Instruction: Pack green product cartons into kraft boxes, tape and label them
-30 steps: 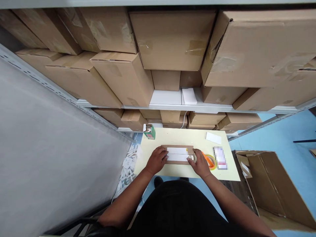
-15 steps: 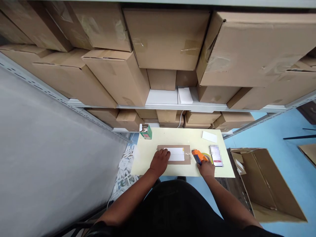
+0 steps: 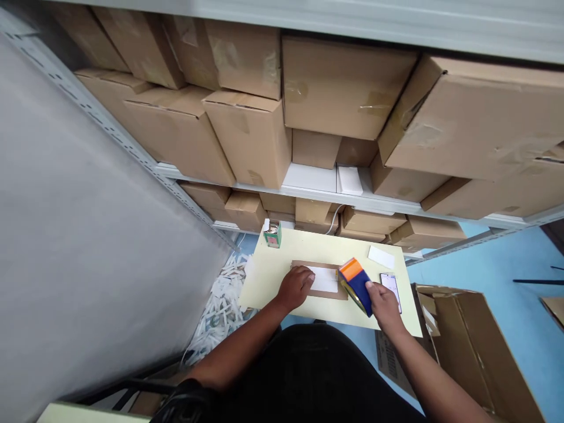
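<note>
Scraps (image 3: pixel 222 299) lie left of the left hand (image 3: pixel 296 288); a box (image 3: pixel 272 236) stands beyond it on the counter (image 3: pixel 269 276). That hand rests loosely, fingers together, across the left part of the cardboard (image 3: pixel 342 294) and the label (image 3: pixel 325 279) on top; flat, even pressure there should keep both from sliding. Between the hands, the dispenser (image 3: pixel 361 288) tilts over the cardboard's right end; whether they touch I cannot tell. The right hand (image 3: pixel 385 305) grips its blue end; a firm hold and steady wrist should help control it. A phone (image 3: pixel 390 284) lies just right of that hand, best left unbumped.
</note>
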The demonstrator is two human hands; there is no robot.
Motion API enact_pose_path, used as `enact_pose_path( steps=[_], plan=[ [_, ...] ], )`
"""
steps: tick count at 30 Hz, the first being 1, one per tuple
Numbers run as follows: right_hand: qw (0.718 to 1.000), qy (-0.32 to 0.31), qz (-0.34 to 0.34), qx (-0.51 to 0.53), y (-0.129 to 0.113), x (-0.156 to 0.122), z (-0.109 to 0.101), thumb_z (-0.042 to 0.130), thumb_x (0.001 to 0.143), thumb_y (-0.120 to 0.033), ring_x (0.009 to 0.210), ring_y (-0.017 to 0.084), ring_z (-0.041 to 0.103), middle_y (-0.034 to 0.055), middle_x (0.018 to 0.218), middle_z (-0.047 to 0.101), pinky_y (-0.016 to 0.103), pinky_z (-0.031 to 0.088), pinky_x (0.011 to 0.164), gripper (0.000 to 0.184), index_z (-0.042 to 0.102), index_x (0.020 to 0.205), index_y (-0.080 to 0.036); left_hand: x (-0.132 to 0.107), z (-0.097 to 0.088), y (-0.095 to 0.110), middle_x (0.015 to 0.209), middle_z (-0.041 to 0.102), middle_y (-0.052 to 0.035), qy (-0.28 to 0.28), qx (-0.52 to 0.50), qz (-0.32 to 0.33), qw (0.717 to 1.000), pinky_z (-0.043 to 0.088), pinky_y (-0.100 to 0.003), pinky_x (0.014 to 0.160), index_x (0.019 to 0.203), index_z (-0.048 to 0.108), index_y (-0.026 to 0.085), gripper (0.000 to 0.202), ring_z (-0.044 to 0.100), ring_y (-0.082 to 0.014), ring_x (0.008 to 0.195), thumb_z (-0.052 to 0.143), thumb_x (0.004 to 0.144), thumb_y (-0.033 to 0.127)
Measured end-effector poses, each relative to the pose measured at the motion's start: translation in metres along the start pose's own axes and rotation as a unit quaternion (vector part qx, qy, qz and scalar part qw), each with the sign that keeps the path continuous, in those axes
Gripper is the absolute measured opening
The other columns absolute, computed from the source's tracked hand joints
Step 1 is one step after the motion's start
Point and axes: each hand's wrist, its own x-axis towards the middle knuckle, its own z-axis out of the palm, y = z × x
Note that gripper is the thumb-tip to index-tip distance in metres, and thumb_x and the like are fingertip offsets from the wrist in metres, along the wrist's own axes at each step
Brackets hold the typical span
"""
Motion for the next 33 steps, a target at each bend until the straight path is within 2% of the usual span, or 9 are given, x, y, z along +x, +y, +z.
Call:
enact_pose_path(
  steps=[3, 5, 7, 10, 13, 15, 22, 28, 33],
  plan=[
    [0.993, -0.097, -0.051, -0.029, -0.039, 0.013, 0.021, 0.057, 0.088, -0.068, 0.055, 0.015, 0.043, -0.0035, 0.053, 0.043, 0.027, 0.032, 0.053, 0.056, 0.047, 0.057, -0.023, 0.000, -0.008, -0.002, 0.108, 0.073, -0.0103, 0.027, -0.109, -0.030, 0.993, 0.049, -0.042, 0.099, 0.110, 0.074, 0.019, 0.046, 0.064, -0.0240, 0.105, 0.034, 0.107, 0.042],
    [0.986, -0.139, -0.070, -0.059, -0.053, 0.022, 0.037, 0.056, 0.087, -0.071, 0.054, 0.015, 0.045, -0.0035, 0.052, 0.044, 0.026, 0.032, 0.052, 0.058, 0.050, 0.056, -0.022, 0.000, -0.014, -0.003, 0.109, 0.073, -0.0102, 0.042, -0.190, -0.067, 0.979, 0.050, -0.039, 0.097, 0.111, 0.074, 0.018, 0.050, 0.065, -0.0233, 0.103, 0.035, 0.107, 0.048],
    [0.980, -0.160, -0.080, -0.086, -0.058, 0.029, 0.049, 0.055, 0.087, -0.072, 0.053, 0.014, 0.046, -0.0037, 0.052, 0.046, 0.026, 0.032, 0.052, 0.059, 0.053, 0.056, -0.022, 0.001, -0.018, -0.004, 0.106, 0.074, -0.0092, 0.037, -0.267, -0.117, 0.956, 0.051, -0.037, 0.093, 0.108, 0.075, 0.018, 0.049, 0.066, -0.0223, 0.098, 0.043, 0.103, 0.055],
    [0.974, -0.169, -0.097, -0.116, -0.059, 0.035, 0.057, 0.055, 0.086, -0.074, 0.053, 0.015, 0.048, -0.0035, 0.051, 0.048, 0.025, 0.034, 0.053, 0.061, 0.054, 0.055, -0.022, 0.003, -0.022, -0.005, 0.086, 0.073, -0.0063, 0.013, -0.364, -0.215, 0.906, 0.051, -0.032, 0.078, 0.094, 0.075, 0.016, 0.046, 0.065, -0.0184, 0.079, 0.060, 0.092, 0.059],
    [0.968, -0.181, -0.110, -0.133, -0.060, 0.037, 0.058, 0.054, 0.086, -0.074, 0.054, 0.015, 0.049, -0.0028, 0.052, 0.049, 0.026, 0.034, 0.053, 0.061, 0.054, 0.055, -0.022, 0.002, -0.023, -0.005, 0.066, 0.064, -0.0005, -0.003, -0.418, -0.314, 0.853, 0.045, -0.026, 0.063, 0.085, 0.071, 0.016, 0.037, 0.056, -0.0125, 0.060, 0.071, 0.083, 0.053],
    [0.965, -0.189, -0.114, -0.142, -0.063, 0.037, 0.058, 0.053, 0.086, -0.075, 0.054, 0.015, 0.050, -0.0024, 0.052, 0.049, 0.026, 0.033, 0.053, 0.061, 0.054, 0.055, -0.022, 0.001, -0.021, -0.005, 0.062, 0.060, 0.0017, -0.011, -0.415, -0.352, 0.839, 0.042, -0.024, 0.059, 0.082, 0.069, 0.016, 0.029, 0.052, -0.0104, 0.055, 0.074, 0.080, 0.045],
    [0.949, -0.199, -0.092, -0.225, -0.082, 0.043, 0.052, 0.054, 0.086, -0.074, 0.052, 0.017, 0.052, -0.0012, 0.049, 0.051, 0.027, 0.031, 0.052, 0.060, 0.055, 0.054, -0.023, 0.001, -0.009, -0.004, 0.059, 0.060, 0.0028, 0.060, -0.371, -0.382, 0.844, 0.038, -0.022, 0.053, 0.080, 0.066, 0.017, 0.017, 0.051, -0.0108, 0.054, 0.072, 0.081, 0.033],
    [0.934, -0.227, -0.073, -0.265, -0.097, 0.046, 0.045, 0.055, 0.088, -0.071, 0.055, 0.018, 0.059, 0.0015, 0.053, 0.062, 0.028, 0.034, 0.053, 0.057, 0.063, 0.058, -0.024, -0.005, -0.004, -0.005, 0.062, 0.061, 0.0020, 0.098, -0.368, -0.391, 0.838, 0.036, -0.022, 0.051, 0.078, 0.064, 0.018, 0.020, 0.051, -0.0114, 0.055, 0.073, 0.078, 0.036],
    [0.920, -0.245, -0.080, -0.296, -0.102, 0.049, 0.045, 0.055, 0.089, -0.071, 0.056, 0.018, 0.059, 0.0025, 0.056, 0.065, 0.029, 0.034, 0.054, 0.057, 0.066, 0.061, -0.023, -0.016, -0.002, -0.015, 0.059, 0.058, 0.0029, 0.157, -0.324, -0.370, 0.856, 0.037, -0.024, 0.052, 0.076, 0.066, 0.019, 0.019, 0.050, -0.0123, 0.054, 0.068, 0.078, 0.038]
  ],
)
